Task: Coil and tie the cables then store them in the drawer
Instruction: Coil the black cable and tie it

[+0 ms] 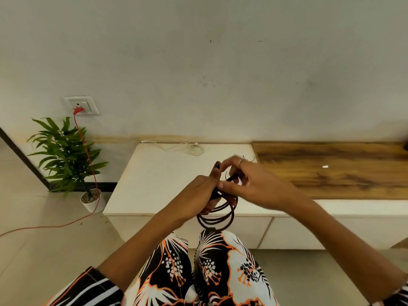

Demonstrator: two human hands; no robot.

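Cabinet top of pale white board (154, 177) carries a loose white cable (187, 147) at 12 o'clock, not yet coiled. Nearer, the left hand (198, 195) is closed round a coiled dark brown cable (217, 217), likely to steady it while the right hand (247, 184) pinches its loose end for tying.

Soft, even indoor light; no glare is seen. Faint shadow is cast under the cabinet (181, 208) edge. Right hand (249, 182) is smeared by motion blur. Straight lines are bowed by wide-angle distortion toward the edges.
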